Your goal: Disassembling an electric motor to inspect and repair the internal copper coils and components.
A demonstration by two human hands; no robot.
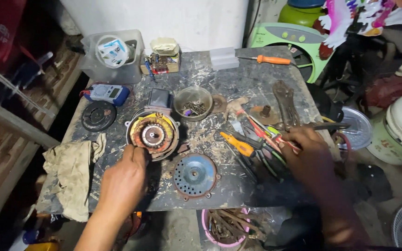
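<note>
Scarred worktable (238, 83); left hand (124, 179) grips motor stator (153, 135); right hand (310, 155) closed among red-handled tools (264, 135)

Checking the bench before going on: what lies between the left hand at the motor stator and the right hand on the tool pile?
In the head view, a round blue perforated motor cover lies between the left hand and right hand, with a yellow-handled tool nearer the right.

Dim overhead light, dark blurred edges
</note>
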